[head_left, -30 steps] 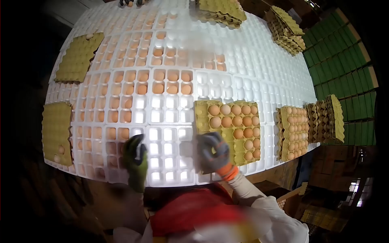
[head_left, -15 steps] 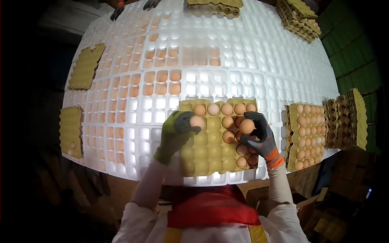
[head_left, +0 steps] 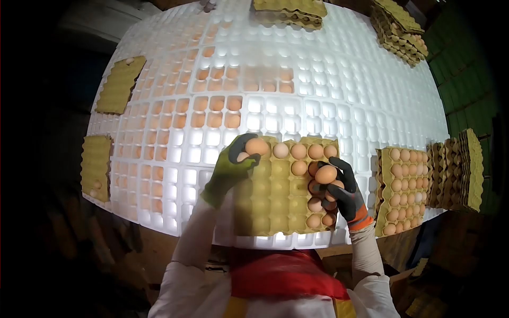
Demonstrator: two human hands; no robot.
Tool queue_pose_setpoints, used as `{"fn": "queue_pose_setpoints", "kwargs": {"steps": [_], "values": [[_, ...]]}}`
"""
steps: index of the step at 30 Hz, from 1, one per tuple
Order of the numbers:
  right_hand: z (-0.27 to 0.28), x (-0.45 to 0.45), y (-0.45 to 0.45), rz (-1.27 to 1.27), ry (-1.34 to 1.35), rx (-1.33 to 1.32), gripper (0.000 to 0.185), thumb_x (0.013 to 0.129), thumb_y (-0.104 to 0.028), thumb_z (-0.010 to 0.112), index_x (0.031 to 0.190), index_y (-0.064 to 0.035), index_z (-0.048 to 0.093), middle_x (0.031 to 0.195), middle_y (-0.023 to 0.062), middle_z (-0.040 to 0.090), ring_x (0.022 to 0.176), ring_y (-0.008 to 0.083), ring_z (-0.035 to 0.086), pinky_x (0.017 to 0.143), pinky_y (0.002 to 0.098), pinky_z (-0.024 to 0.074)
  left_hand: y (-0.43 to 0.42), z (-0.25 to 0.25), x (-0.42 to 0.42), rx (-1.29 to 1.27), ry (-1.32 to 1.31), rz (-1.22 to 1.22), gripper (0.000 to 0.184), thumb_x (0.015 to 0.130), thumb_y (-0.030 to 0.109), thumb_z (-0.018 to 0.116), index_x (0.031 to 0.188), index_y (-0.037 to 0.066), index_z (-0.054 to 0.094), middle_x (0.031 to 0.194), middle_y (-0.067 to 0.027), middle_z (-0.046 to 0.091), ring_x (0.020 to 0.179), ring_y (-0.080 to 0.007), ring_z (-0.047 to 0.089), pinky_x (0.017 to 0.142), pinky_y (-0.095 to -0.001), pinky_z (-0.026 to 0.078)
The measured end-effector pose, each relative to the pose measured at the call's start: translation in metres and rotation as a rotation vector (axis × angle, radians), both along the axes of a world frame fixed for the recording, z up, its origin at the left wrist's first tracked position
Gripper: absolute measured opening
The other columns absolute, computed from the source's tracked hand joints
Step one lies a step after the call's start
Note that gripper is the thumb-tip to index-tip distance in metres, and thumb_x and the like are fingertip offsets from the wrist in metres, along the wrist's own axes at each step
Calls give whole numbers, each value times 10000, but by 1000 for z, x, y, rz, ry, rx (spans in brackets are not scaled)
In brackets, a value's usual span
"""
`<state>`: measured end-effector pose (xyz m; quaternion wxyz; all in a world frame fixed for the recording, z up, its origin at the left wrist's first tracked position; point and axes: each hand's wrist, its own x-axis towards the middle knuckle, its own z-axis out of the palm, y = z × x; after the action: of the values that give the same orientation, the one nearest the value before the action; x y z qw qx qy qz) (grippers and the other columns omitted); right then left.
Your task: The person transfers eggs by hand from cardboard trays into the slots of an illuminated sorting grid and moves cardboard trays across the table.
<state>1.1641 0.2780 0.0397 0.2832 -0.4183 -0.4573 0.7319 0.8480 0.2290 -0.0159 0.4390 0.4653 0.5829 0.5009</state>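
My left hand, in a green and grey glove, is closed around two eggs. One brown egg sits at the fingertips and a paler egg shows behind it in the palm. It is over the top left corner of a yellowish pulp egg tray. My right hand, in a grey and orange glove, grips a brown egg above the tray's right side; another egg shows between its fingers. Several eggs sit in the tray's top row and right columns; the left and middle cups are bare.
White plastic trays cover the table, many pockets at left filled with eggs. A full egg tray and stacked trays stand at right. More pulp trays lie at left and far back. A blurred co-worker's hand is at the far edge.
My left hand has moved up and now holds a second egg at its fingertips. A middle cup beside my right hand has lost its egg. The view has shifted slightly.
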Motion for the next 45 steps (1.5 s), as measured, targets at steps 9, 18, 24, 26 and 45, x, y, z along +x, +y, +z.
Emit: {"fn": "queue_pose_setpoints", "kwargs": {"steps": [9, 18, 24, 26, 45], "values": [[-85, -56, 28, 271, -1259, 1136, 470, 746, -274, 825, 1182, -216, 658, 1342, 126, 542, 1069, 354, 638, 818, 438, 570, 43, -1, 67, 41, 1056, 25, 277, 842, 264, 717, 1092, 146, 741, 1161, -154, 628, 983, -302, 635, 781, -414, 529], [-18, -53, 11, 337, -1032, 1080, 470, 768, -105, 789, 1220, -106, 659, 1252, 122, 589, 1107, 331, 628, 925, 404, 513, 11, -5, 27, 108, 652, 157, 373, 738, 318, 813, 1077, 169, 765, 1323, -160, 551, 1043, -308, 632, 829, -418, 537], [-24, -137, -54, 447, -499, 836, 455, 724, -18, 768, 1169, -27, 675, 1176, 112, 605, 1110, 293, 588, 962, 379, 479, -220, 17, -117, -139, 666, 785, 485, 679, 279, 918, 1112, 148, 742, 1192, -96, 640, 1095, -271, 642, 869, -397, 551], [-22, -208, -79, 523, -411, 888, 498, 690, -40, 846, 1168, -44, 704, 1201, 134, 637, 1134, 307, 598, 979, 395, 493, -286, 13, -148, -275, 873, 950, 505, 664, 196, 904, 1127, 143, 709, 1192, -100, 622, 1084, -293, 651, 862, -403, 572], [-78, -372, -155, 489, -273, 786, 301, 902, -149, 678, 1197, -116, 728, 1058, 102, 728, 940, 313, 704, 831, 382, 559, -330, -25, -138, -131, 543, 797, 298, 896, 47, 698, 1193, 35, 673, 1189, -169, 627, 1046, -347, 653, 884, -406, 538]]}}
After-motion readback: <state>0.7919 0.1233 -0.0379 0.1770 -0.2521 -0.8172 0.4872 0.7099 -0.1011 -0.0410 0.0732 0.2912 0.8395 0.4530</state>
